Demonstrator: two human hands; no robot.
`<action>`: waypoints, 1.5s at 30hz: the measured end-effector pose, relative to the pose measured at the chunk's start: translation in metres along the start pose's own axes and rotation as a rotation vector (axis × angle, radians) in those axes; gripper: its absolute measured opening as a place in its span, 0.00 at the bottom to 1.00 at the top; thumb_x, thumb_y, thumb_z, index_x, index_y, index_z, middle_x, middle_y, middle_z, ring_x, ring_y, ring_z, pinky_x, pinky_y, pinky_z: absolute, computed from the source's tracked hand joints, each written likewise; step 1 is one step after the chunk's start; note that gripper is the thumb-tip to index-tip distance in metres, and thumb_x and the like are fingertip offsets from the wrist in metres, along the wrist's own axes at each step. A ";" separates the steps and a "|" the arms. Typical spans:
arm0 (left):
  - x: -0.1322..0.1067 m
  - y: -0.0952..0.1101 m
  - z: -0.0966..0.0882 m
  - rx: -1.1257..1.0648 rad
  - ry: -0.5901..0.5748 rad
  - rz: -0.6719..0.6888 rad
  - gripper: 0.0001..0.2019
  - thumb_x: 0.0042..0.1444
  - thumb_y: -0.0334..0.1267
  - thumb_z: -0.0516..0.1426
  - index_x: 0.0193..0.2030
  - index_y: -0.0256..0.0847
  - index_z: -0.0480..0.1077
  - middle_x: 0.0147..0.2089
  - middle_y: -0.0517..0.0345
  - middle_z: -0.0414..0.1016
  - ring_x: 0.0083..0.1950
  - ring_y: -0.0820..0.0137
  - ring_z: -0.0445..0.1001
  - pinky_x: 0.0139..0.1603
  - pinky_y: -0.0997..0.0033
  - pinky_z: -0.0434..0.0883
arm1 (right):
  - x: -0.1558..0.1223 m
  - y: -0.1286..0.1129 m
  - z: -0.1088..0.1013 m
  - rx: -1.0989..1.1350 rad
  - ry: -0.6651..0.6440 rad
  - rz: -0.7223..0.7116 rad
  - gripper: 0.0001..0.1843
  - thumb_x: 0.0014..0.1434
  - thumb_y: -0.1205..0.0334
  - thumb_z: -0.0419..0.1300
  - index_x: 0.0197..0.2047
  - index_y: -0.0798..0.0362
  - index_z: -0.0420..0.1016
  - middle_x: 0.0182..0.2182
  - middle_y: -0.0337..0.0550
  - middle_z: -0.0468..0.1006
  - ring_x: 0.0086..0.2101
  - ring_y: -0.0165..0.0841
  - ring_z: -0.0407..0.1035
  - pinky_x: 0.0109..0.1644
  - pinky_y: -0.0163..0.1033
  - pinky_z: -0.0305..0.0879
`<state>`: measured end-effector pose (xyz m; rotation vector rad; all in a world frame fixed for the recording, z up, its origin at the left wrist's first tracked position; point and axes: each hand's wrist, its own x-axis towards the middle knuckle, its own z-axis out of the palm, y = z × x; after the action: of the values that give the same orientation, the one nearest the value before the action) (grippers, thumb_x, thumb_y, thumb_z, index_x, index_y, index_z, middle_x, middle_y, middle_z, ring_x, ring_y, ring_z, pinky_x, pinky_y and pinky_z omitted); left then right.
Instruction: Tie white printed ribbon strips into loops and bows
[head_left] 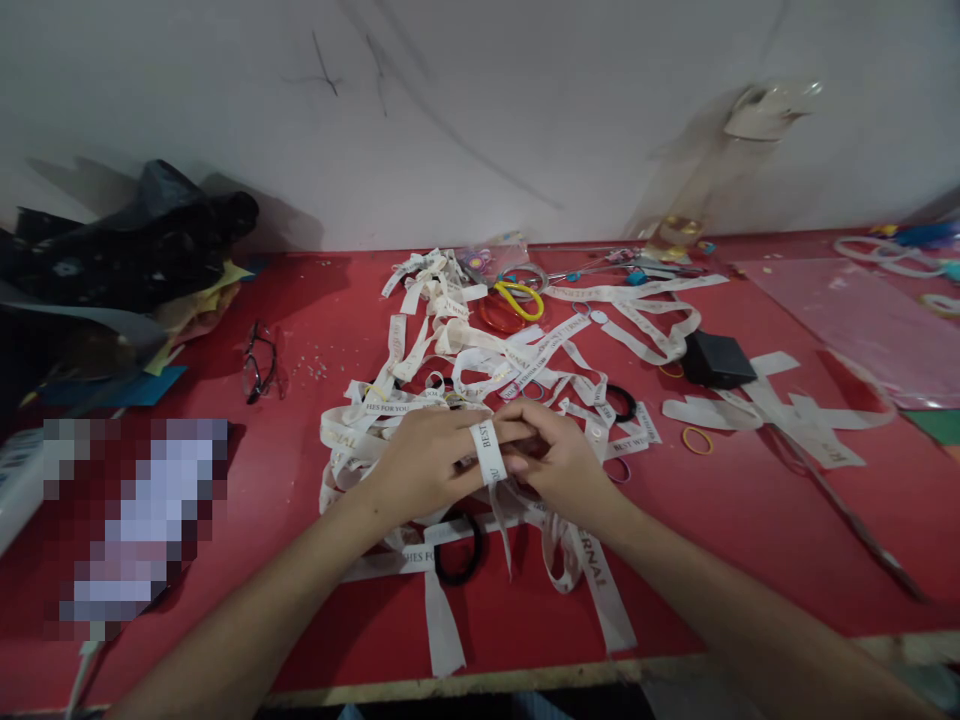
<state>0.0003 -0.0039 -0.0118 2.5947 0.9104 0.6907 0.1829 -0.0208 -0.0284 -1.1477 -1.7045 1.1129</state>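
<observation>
My left hand (427, 455) and my right hand (559, 455) meet over a heap of white printed ribbon (480, 360) on the red table (300, 460). A strip of that white ribbon (487, 450) is wrapped round the fingers of my left hand. The fingers of my right hand are pinched on this strip where the two hands touch. More ribbon ends hang below both hands toward the table's front edge. A black hair tie (459, 552) lies just under my left wrist.
Yellow-handled scissors (517, 297) and a red ring lie behind the heap. Glasses (259, 362) rest to the left, near a black bag (127, 240). A black box (716, 358), cut ribbon pieces (787, 410), rubber bands (697, 440) and a pink plastic sheet (862, 320) lie to the right.
</observation>
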 end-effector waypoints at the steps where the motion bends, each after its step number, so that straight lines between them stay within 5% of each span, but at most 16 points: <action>1: 0.000 0.000 0.000 -0.045 -0.005 -0.014 0.16 0.64 0.46 0.53 0.52 0.47 0.76 0.32 0.58 0.78 0.31 0.71 0.72 0.32 0.74 0.61 | 0.001 0.000 0.000 0.030 0.018 0.004 0.08 0.51 0.71 0.58 0.35 0.52 0.71 0.29 0.36 0.74 0.30 0.28 0.67 0.34 0.33 0.61; 7: 0.001 0.002 -0.005 -0.501 -0.111 -0.188 0.15 0.58 0.44 0.60 0.49 0.41 0.78 0.33 0.59 0.80 0.29 0.77 0.71 0.33 0.80 0.64 | 0.003 0.002 0.000 0.169 0.065 0.009 0.14 0.46 0.77 0.58 0.35 0.51 0.72 0.29 0.35 0.75 0.30 0.27 0.69 0.32 0.30 0.63; 11: 0.003 0.005 -0.007 -0.705 -0.184 -0.188 0.14 0.57 0.42 0.61 0.48 0.40 0.79 0.37 0.56 0.81 0.33 0.75 0.72 0.39 0.78 0.66 | 0.003 0.004 0.001 0.180 0.087 -0.043 0.09 0.52 0.71 0.62 0.37 0.50 0.72 0.29 0.35 0.76 0.29 0.27 0.70 0.32 0.31 0.65; 16: 0.003 0.004 -0.007 -0.823 -0.247 -0.262 0.19 0.56 0.48 0.61 0.25 0.33 0.79 0.22 0.58 0.73 0.25 0.77 0.67 0.29 0.79 0.63 | 0.002 0.001 0.002 0.035 0.112 -0.067 0.04 0.59 0.61 0.62 0.34 0.51 0.73 0.27 0.36 0.76 0.28 0.27 0.70 0.31 0.31 0.65; 19: 0.002 0.002 -0.007 -0.885 -0.285 -0.293 0.22 0.54 0.50 0.62 0.20 0.32 0.76 0.18 0.61 0.69 0.21 0.80 0.63 0.26 0.80 0.60 | 0.002 0.001 0.001 -0.005 0.098 -0.095 0.03 0.59 0.61 0.62 0.34 0.51 0.73 0.27 0.37 0.76 0.28 0.27 0.71 0.31 0.31 0.65; 28: -0.004 -0.001 -0.004 -0.847 -0.344 -0.307 0.16 0.49 0.46 0.66 0.22 0.33 0.78 0.17 0.62 0.68 0.20 0.80 0.60 0.23 0.79 0.57 | 0.002 0.002 0.001 -0.062 0.122 -0.116 0.03 0.59 0.68 0.60 0.36 0.50 0.73 0.29 0.36 0.77 0.29 0.26 0.72 0.31 0.29 0.66; 34: 0.000 0.004 -0.005 -0.991 -0.416 -0.297 0.09 0.50 0.42 0.66 0.32 0.38 0.82 0.29 0.57 0.80 0.31 0.75 0.74 0.33 0.81 0.69 | 0.002 -0.002 0.001 -0.045 0.131 -0.108 0.04 0.59 0.69 0.60 0.36 0.50 0.73 0.29 0.35 0.76 0.29 0.26 0.71 0.31 0.29 0.66; 39: 0.003 0.006 -0.006 -0.985 -0.432 -0.299 0.12 0.52 0.43 0.65 0.40 0.38 0.81 0.33 0.53 0.82 0.34 0.72 0.76 0.36 0.78 0.70 | 0.000 -0.003 0.000 -0.035 0.158 -0.153 0.04 0.59 0.69 0.60 0.36 0.50 0.73 0.29 0.36 0.76 0.29 0.26 0.71 0.32 0.30 0.67; 45: 0.003 0.005 -0.007 -0.966 -0.498 -0.330 0.16 0.55 0.48 0.61 0.35 0.35 0.81 0.33 0.54 0.80 0.34 0.72 0.74 0.37 0.77 0.69 | -0.002 -0.004 0.000 -0.004 0.184 -0.189 0.04 0.58 0.69 0.61 0.36 0.50 0.73 0.29 0.36 0.77 0.29 0.26 0.72 0.32 0.30 0.67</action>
<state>0.0009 -0.0043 -0.0025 1.5870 0.5962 0.2520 0.1820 -0.0235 -0.0253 -1.0339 -1.6346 0.8618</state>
